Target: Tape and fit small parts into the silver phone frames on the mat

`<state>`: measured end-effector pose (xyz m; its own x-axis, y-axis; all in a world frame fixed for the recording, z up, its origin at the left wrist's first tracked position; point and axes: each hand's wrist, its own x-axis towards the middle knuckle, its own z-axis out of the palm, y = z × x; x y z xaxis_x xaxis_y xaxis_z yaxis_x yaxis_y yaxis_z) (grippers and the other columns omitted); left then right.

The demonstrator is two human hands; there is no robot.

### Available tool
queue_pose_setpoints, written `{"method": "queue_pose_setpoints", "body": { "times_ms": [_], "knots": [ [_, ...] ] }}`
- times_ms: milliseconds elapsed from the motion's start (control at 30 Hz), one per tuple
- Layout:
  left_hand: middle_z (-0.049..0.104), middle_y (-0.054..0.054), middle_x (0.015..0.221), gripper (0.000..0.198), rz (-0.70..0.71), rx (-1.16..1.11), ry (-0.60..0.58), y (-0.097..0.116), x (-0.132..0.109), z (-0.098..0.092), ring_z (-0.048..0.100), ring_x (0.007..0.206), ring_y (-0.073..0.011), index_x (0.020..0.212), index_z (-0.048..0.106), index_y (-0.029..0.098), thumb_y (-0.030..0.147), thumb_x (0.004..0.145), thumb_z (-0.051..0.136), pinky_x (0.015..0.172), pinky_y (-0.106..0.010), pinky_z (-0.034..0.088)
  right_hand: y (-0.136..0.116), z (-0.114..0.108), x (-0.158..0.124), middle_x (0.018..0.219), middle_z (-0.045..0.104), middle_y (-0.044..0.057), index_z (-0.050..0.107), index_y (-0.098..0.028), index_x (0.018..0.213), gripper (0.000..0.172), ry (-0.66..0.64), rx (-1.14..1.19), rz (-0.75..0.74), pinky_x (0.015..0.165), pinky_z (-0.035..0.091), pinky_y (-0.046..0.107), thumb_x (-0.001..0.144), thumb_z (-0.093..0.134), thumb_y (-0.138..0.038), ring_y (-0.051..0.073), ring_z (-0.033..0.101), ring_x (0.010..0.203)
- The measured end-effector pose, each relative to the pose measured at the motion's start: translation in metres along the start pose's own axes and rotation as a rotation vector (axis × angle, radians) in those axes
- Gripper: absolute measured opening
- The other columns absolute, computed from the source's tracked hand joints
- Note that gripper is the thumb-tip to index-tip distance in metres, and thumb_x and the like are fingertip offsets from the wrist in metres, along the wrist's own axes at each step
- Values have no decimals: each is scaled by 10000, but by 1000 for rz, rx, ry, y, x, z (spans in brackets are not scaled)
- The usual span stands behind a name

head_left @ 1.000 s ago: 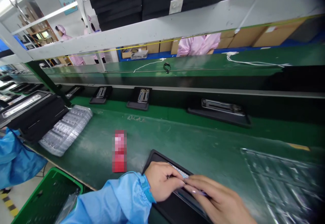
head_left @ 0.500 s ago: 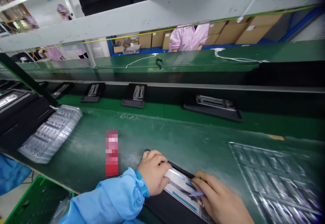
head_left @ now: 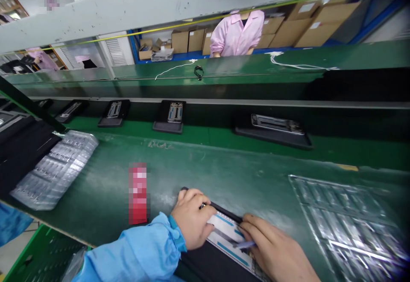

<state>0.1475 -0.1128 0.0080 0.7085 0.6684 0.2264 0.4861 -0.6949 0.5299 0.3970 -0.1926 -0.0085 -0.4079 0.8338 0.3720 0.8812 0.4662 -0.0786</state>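
Low in the head view, at the near side of a green bench (head_left: pixel 179 169), a flat frame (head_left: pixel 222 232) lies slantwise on a black tray (head_left: pixel 206 261), both hands on or over it. The left hand (head_left: pixel 193 220) covers its upper-left end, fingers bent toward the tray's edge, thumb on the pale face; whether it clenches or merely presses, I cannot tell. The right hand (head_left: pixel 272 248), at the other end, grasps a slim violet tool (head_left: pixel 246 244), its tip over the face between blue strips (head_left: pixel 233 254) (the thumb is mostly hidden, so I judge the pinch from the fingers alone). The step in hand seems to be close work on that face, left steadying, right working. A next move of the tool would, I think, call for a light touch and a firm left hand, since the frame looks thin and might slide. To the left of the hands lies a red packet (head_left: pixel 137 207), its print blurred out; to the right, a clear moulded tray (head_left: pixel 346 220). Farther off, similar frames rest on trays along a green belt (head_left: pixel 209 136), and beyond them sits or stands a person in pink (head_left: pixel 235 36).
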Motion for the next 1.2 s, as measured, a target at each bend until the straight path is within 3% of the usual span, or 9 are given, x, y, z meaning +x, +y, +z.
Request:
{"method": "queue_pose_setpoints", "body": {
  "times_ms": [600,1033,1200],
  "knots": [
    [633,-80,1183,310,-3,18,9,1,0,1,500,1161,-297,1113,653,233,314,815,680,1001,-512,351,-29,-4,-15,1104,700,101,688,-166,1083,313,12,-197,50,820,495,355,876,454,-141,223,664,938],
    [629,-70,1187,331,-6,33,4,1,0,1,494,1159,-284,1106,656,229,321,793,714,996,-498,353,-36,-8,-3,1052,711,99,695,-147,1027,308,27,-181,52,804,480,357,903,416,-111,211,664,886],
    [632,-68,1180,302,-9,39,-1,1,0,0,494,1156,-284,1113,650,231,323,827,679,975,-494,358,-34,-4,8,986,716,70,690,-167,936,251,87,-152,153,773,490,326,962,455,-252,177,667,802]
  ]
}}
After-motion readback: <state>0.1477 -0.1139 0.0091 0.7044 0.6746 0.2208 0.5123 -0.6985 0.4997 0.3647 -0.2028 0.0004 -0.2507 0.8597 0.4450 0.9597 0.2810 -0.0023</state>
